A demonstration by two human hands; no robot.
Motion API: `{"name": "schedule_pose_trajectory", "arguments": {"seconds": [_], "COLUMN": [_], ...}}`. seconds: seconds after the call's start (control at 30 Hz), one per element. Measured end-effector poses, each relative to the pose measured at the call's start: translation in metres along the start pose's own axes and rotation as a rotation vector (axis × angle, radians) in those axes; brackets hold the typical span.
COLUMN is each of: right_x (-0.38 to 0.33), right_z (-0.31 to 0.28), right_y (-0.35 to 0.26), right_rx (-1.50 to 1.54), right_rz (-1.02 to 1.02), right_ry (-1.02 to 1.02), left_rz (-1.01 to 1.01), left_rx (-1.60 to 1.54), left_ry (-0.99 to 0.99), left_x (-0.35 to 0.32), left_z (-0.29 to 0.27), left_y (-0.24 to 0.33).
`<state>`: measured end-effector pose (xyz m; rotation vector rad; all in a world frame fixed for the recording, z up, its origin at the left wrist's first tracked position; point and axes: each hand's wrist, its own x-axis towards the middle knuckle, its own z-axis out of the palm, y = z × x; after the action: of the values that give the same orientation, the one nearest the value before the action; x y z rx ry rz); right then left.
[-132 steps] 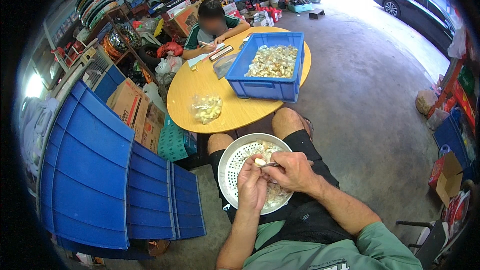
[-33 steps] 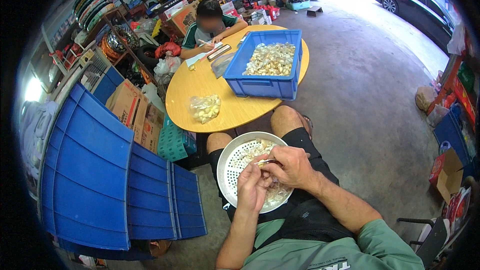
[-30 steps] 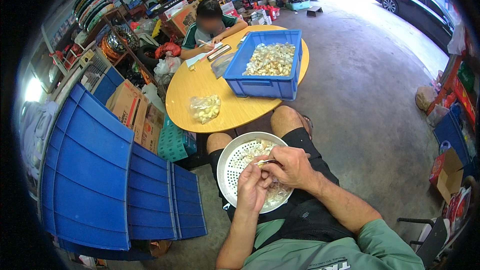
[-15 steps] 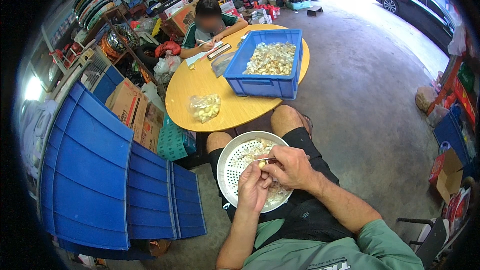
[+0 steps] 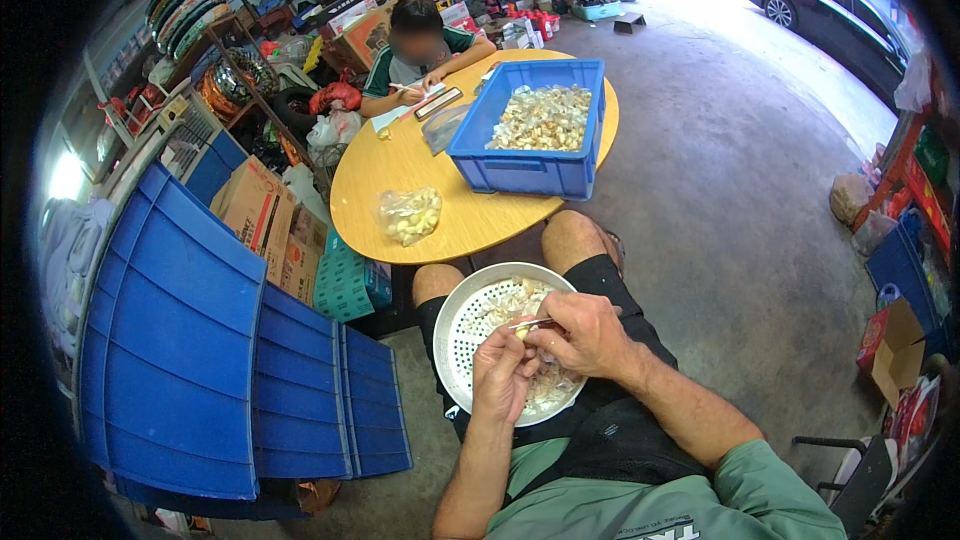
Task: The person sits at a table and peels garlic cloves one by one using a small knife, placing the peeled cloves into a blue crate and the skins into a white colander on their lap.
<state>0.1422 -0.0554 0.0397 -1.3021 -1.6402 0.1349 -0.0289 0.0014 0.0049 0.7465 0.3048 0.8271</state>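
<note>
A round metal colander (image 5: pixel 455 345) with a perforated bottom rests on my lap, with papery garlic skins (image 5: pixel 548 395) lying in it. Over it my left hand (image 5: pixel 500 380) pinches a pale yellow garlic clove (image 5: pixel 522 333) between thumb and fingers. My right hand (image 5: pixel 582 332) is closed around a small knife (image 5: pixel 535 322), its thin blade against the clove; most of the handle is hidden by the fingers. On the table ahead, a clear plastic bag (image 5: pixel 410 217) holds several peeled cloves. A blue crate (image 5: pixel 520 178) there is filled with many more cloves.
The oval wooden table (image 5: pixel 360 175) stands just beyond my knees. Across it, a person (image 5: pixel 418 45) writes on paper. Large blue panels (image 5: pixel 175 340) and cardboard boxes (image 5: pixel 255 215) stand at my left. An opened carton (image 5: pixel 892 350) sits at the right, and a dark car (image 5: pixel 825 15) is outside.
My hands have shifted only slightly over the colander. The knife and clove have tilted a little between my fingers.
</note>
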Motion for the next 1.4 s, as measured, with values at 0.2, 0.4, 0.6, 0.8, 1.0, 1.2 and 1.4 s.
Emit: {"name": "schedule_pose_trajectory", "arguments": {"seconds": [0.2, 0.4, 0.6, 0.8, 1.0, 1.2, 1.4], "right_x": [0.0006, -0.0010, -0.0013, -0.0016, -0.0021, -0.0016, -0.0026], "right_z": [-0.0018, -0.0017, -0.0002, -0.0004, -0.0015, -0.0029, -0.0005], "right_y": [0.0021, 0.0040, 0.0030, 0.0045, 0.0052, 0.0035, 0.0060], "right_rx": [-0.017, -0.008, 0.027, 0.002, 0.006, 0.032, 0.103], "right_rz": [-0.014, -0.021, -0.006, -0.002, 0.006, 0.023, 0.062], "right_ry": [-0.005, -0.012, -0.004, -0.020, -0.047, -0.059, -0.079], "left_rz": [0.018, 0.048, 0.077, 0.085, 0.080, 0.081, 0.046], "left_rx": [0.083, 0.185, 0.222, 0.241, 0.243, 0.258, 0.174], "left_ry": [0.040, 0.042, 0.061, 0.023, 0.042, 0.036, 0.072], "left_x": [-0.0015, -0.0013, 0.0003, 0.0007, -0.0002, 0.0017, 0.0033], "left_z": [-0.0036, -0.0059, -0.0066, -0.0057, -0.0072, -0.0062, -0.0052], "left_y": [0.0021, 0.0046, 0.0050, 0.0066, 0.0058, 0.0062, 0.0028]}}
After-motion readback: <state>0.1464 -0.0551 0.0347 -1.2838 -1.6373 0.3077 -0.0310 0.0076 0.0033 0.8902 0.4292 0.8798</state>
